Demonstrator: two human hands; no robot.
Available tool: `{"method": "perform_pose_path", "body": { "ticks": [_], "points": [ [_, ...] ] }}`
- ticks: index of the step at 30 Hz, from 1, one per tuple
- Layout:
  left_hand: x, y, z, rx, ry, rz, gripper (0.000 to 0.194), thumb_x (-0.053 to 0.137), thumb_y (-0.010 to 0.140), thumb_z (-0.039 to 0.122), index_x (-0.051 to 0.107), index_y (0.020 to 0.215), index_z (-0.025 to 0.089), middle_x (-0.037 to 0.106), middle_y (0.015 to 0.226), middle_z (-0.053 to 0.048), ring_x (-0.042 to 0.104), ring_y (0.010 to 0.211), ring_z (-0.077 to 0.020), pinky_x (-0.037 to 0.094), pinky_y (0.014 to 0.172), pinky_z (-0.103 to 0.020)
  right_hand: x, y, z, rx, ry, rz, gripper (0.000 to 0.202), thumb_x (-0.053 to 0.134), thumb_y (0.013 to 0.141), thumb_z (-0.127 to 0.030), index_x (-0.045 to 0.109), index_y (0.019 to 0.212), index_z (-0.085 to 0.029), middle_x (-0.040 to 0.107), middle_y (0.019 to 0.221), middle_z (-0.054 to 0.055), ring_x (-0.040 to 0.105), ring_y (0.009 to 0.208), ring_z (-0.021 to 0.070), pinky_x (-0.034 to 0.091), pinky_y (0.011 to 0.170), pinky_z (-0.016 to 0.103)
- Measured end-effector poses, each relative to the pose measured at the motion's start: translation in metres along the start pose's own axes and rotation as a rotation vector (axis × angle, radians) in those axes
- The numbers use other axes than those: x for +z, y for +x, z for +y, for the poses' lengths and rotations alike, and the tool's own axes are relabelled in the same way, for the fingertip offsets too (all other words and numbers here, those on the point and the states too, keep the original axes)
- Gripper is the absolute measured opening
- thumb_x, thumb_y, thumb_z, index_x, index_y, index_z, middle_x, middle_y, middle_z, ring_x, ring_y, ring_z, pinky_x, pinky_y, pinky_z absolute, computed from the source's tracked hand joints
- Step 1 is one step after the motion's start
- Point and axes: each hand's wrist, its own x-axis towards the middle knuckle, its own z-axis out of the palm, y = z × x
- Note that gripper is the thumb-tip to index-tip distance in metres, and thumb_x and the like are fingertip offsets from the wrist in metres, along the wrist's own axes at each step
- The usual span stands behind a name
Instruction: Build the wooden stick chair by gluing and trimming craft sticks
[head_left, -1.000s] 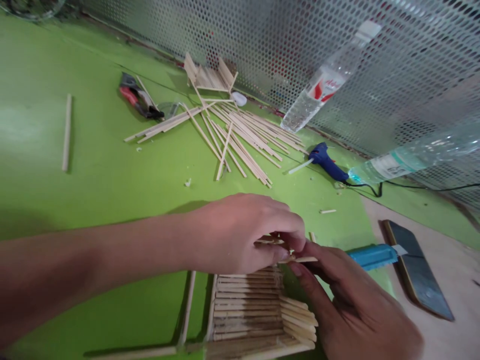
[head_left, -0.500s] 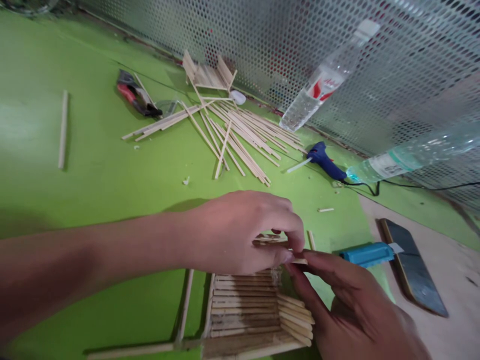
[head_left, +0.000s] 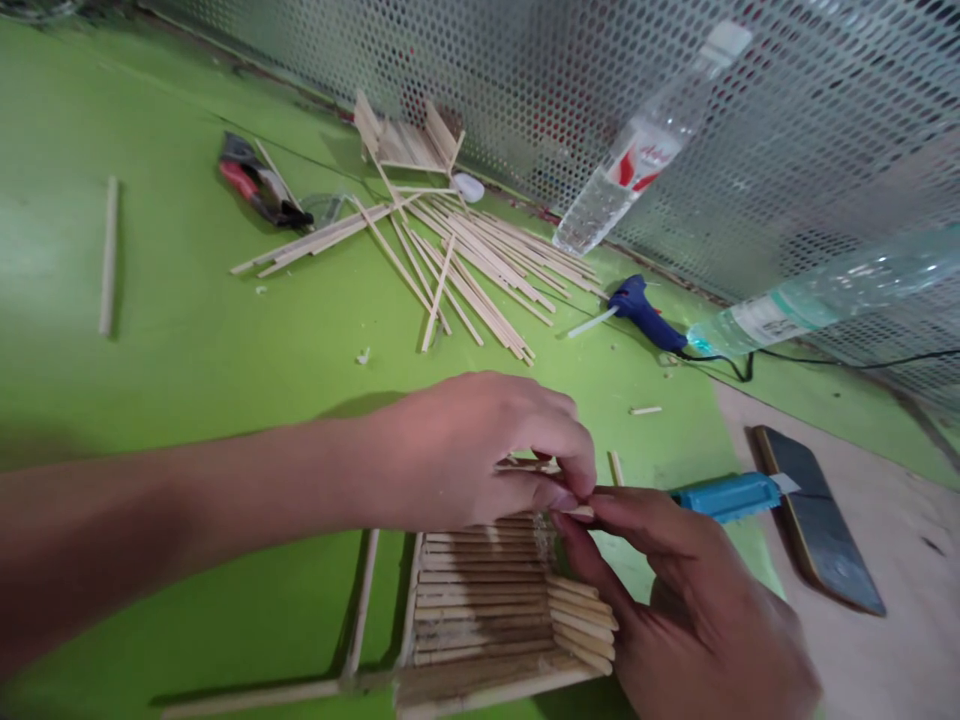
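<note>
My left hand (head_left: 480, 455) reaches in from the left, its thumb and forefinger pinched together at the far right corner of a small stick-built structure (head_left: 480, 605). Between those fingertips shows the pale end of a short wooden stick (head_left: 582, 512). From the right, my right hand (head_left: 690, 590) closes its thumb and forefinger on the same stick, fingertips meeting those of the left. The structure has a slatted floor of side-by-side sticks and a low slanted wall on its right; thin sticks extend from its left side. My left hand hides its far part.
Loose sticks (head_left: 480, 270) lie spread behind the hands, near red-handled pliers (head_left: 259, 185) and a small stick-built piece (head_left: 411, 145). A blue glue gun (head_left: 646, 312), two bottles (head_left: 637, 160), a teal utility knife (head_left: 731, 496) and a phone (head_left: 821, 525) stand or lie rightward. Perforated metal (head_left: 480, 70) borders the table.
My right hand's fingertips have come slightly closer to the left's, so less of the short stick shows. The whole view has shifted a little; the other things lie as before.
</note>
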Motion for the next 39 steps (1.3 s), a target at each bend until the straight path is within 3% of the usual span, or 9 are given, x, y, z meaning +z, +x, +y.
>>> {"method": "perform_pose_path", "body": {
  "ticks": [11, 19, 22, 25, 28, 31, 35, 39],
  "points": [
    [-0.001, 0.001, 0.002, 0.011, 0.115, -0.083, 0.015, 0.06, 0.093, 0.022, 0.074, 0.099, 0.02, 0.068, 0.103, -0.003, 0.061, 0.094, -0.0139, 0.045, 0.079, -0.027, 0.005, -0.002, 0.004, 0.07, 0.132, 0.002, 0.017, 0.072, 0.085, -0.024, 0.059, 0.094, -0.031, 0.073, 0.08, -0.01, 0.072, 0.068, 0.0108, 0.05, 0.059, 0.019],
    [0.005, 0.001, -0.002, 0.056, 0.148, -0.027, 0.013, 0.061, 0.093, 0.024, 0.074, 0.096, 0.022, 0.067, 0.1, -0.001, 0.061, 0.092, -0.0104, 0.045, 0.079, -0.023, -0.005, 0.008, 0.002, -0.073, 0.195, -0.12, 0.019, 0.062, 0.088, -0.009, 0.059, 0.088, -0.027, 0.068, 0.083, -0.007, 0.065, 0.07, 0.0067, 0.049, 0.065, 0.017],
    [0.005, 0.0, -0.004, 0.033, 0.145, -0.014, 0.014, 0.062, 0.093, 0.026, 0.075, 0.097, 0.024, 0.067, 0.1, 0.001, 0.061, 0.091, -0.0097, 0.045, 0.08, -0.023, -0.02, 0.016, 0.012, -0.101, 0.126, -0.079, 0.013, 0.061, 0.09, -0.015, 0.063, 0.096, -0.026, 0.07, 0.092, -0.002, 0.068, 0.078, 0.0116, 0.052, 0.071, 0.021],
    [0.005, 0.0, -0.004, 0.01, 0.134, -0.035, 0.015, 0.061, 0.094, 0.029, 0.074, 0.098, 0.024, 0.068, 0.102, 0.001, 0.061, 0.093, -0.0094, 0.045, 0.083, -0.023, -0.031, 0.024, 0.031, 0.009, -0.028, 0.0, 0.011, 0.061, 0.091, -0.022, 0.067, 0.1, -0.025, 0.071, 0.094, 0.002, 0.069, 0.078, 0.0151, 0.053, 0.068, 0.026],
    [0.004, 0.0, -0.002, -0.023, 0.133, -0.053, 0.015, 0.06, 0.095, 0.03, 0.074, 0.098, 0.025, 0.067, 0.101, 0.003, 0.061, 0.093, -0.0081, 0.044, 0.083, -0.022, -0.029, 0.028, 0.048, 0.037, -0.179, -0.172, 0.017, 0.062, 0.091, -0.03, 0.069, 0.105, -0.023, 0.072, 0.097, 0.005, 0.069, 0.077, 0.0184, 0.052, 0.063, 0.029],
    [0.004, 0.001, -0.002, -0.023, 0.131, -0.052, 0.015, 0.06, 0.095, 0.029, 0.074, 0.097, 0.024, 0.068, 0.101, 0.003, 0.061, 0.093, -0.0074, 0.044, 0.083, -0.021, -0.023, 0.027, 0.057, 0.021, -0.31, -0.293, 0.021, 0.058, 0.091, -0.027, 0.069, 0.108, -0.021, 0.074, 0.097, 0.006, 0.069, 0.076, 0.021, 0.05, 0.062, 0.032],
    [0.004, 0.001, -0.003, -0.002, 0.127, -0.053, 0.015, 0.06, 0.094, 0.028, 0.074, 0.099, 0.024, 0.068, 0.102, 0.002, 0.061, 0.093, -0.0073, 0.043, 0.083, -0.02, -0.02, 0.022, 0.059, 0.045, -0.311, -0.267, 0.028, 0.05, 0.093, -0.021, 0.067, 0.115, -0.021, 0.075, 0.096, 0.006, 0.07, 0.078, 0.0224, 0.05, 0.065, 0.034],
    [0.003, 0.002, -0.002, 0.01, 0.14, -0.05, 0.015, 0.06, 0.094, 0.027, 0.074, 0.099, 0.023, 0.067, 0.101, 0.002, 0.061, 0.092, -0.0071, 0.043, 0.082, -0.02, -0.021, 0.02, 0.052, 0.069, -0.174, -0.225, 0.029, 0.056, 0.089, -0.021, 0.067, 0.116, -0.023, 0.074, 0.093, 0.003, 0.07, 0.076, 0.0203, 0.052, 0.065, 0.033]
  ]
}}
